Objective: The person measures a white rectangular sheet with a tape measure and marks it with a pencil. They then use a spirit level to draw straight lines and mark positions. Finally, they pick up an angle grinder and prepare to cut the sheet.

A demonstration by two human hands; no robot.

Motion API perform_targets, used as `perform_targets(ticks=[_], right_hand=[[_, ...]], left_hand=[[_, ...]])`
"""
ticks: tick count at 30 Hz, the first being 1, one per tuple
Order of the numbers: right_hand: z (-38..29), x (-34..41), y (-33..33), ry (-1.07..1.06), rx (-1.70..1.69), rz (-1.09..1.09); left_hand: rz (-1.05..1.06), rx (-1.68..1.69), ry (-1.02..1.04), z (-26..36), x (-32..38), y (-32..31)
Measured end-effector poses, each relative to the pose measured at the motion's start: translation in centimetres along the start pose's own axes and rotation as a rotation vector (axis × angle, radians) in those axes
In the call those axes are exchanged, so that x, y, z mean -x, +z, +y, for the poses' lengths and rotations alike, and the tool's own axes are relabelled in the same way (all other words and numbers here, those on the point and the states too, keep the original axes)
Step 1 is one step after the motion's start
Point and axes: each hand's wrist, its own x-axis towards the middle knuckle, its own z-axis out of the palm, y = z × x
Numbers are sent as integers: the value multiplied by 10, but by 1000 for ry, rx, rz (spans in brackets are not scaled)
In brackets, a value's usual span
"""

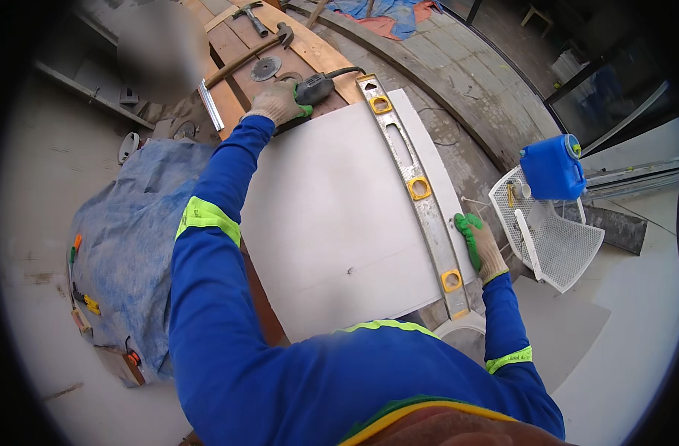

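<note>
My left hand, in a green-palmed knit glove, is closed around the body of a corded angle grinder at the far edge of a white board. A metal spirit level with yellow vial frames lies along the board's right side. My right hand, gloved too, rests at the board's right edge beside the level, thumb and fingers over the edge. On the planks beyond the grinder lie a cutting disc and two claw hammers, one wooden-handled, one metal.
A white mesh chair holding a blue jerrycan stands at the right. At the left, a blue tarp drapes a raised shape. A long timber runs beyond the board. A blurred round area hides part of the upper left.
</note>
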Motion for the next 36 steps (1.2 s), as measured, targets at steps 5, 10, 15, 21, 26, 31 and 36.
perform_targets(ticks=[5, 10, 15, 21, 26, 31, 36], right_hand=[[-5, -10, 11, 18, 7, 26], [-37, -26, 20, 8, 169, 67], [-59, -45, 35, -3, 108, 38], [-52, -76, 50, -29, -12, 68], [-50, -73, 51, -12, 6, 64], [-63, -70, 59, -63, 78, 30], [-68, -74, 62, -70, 15, 23]], left_hand=[[61, 57, -78, -17, -23, -3], [117, 26, -26, -44, -67, -1], [76, 57, -22, -69, -102, 1], [390, -75, -72, -73, -73, 23], [454, 256, -649, -167, -7, 46], [327, 363, -575, -217, 0, 84], [390, 256, -567, -225, -23, 84]])
